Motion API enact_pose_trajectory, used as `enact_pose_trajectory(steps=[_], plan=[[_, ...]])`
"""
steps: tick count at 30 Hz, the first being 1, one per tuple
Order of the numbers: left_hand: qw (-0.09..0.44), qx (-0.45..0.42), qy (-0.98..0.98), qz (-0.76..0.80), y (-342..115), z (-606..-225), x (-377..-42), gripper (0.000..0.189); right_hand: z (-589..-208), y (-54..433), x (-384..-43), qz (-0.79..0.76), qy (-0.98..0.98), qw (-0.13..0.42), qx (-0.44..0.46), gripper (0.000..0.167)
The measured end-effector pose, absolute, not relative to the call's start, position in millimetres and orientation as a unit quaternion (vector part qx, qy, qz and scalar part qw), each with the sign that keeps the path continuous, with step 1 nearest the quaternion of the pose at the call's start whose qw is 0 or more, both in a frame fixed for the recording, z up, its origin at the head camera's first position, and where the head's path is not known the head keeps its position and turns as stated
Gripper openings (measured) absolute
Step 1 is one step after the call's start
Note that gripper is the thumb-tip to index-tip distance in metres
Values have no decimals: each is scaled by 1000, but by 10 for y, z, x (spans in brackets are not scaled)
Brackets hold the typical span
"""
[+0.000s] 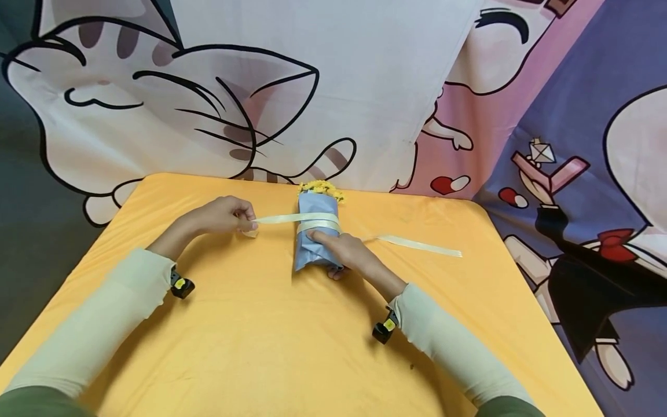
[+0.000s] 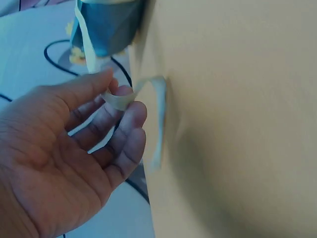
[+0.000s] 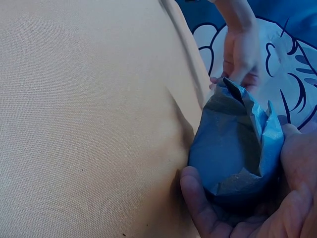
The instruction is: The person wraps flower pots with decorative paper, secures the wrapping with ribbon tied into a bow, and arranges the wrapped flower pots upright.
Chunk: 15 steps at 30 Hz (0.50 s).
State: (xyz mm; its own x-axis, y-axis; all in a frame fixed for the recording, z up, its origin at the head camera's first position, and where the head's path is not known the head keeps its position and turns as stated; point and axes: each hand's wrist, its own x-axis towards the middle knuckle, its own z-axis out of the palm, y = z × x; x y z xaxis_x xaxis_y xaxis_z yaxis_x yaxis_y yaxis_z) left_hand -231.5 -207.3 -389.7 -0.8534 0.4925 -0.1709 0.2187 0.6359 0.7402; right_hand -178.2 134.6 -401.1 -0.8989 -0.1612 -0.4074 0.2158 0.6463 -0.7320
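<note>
Bouquet [image 1: 318, 204] in blue wrapping [image 1: 307, 253] is over the worktop [image 1: 250, 347], gripped by the right hand [image 1: 348, 250], while the left hand [image 1: 225, 215] pinches its ribbon [image 1: 278, 219] between fingers [image 2: 89, 89]. Only the head view shows us ribbon trailing rightward; the left wrist view better reveals a dangling curl [image 2: 159, 114], the right the wrapping's folded bottom [image 3: 242, 183].

Pinched left grip [image 1: 225, 215], curled right grip [image 1: 345, 249]

Pale ribbon [image 1: 281, 219] wraps a blue-papered bouquet [image 1: 307, 248], yellow flowers [image 1: 320, 186] topping it.
</note>
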Motion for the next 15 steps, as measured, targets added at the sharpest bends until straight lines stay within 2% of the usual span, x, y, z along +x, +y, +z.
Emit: enact_pose_trajectory(steps=[9, 15], plan=[[178, 183, 847, 466, -2382, -3915, -2260, 29, -3984, 1351, -1767, -423, 878, 224, 4, 85], [165, 162, 876, 423, -2535, -3890, -2254, 34, -4001, 1357, -1769, -411, 884, 221, 4, 85]])
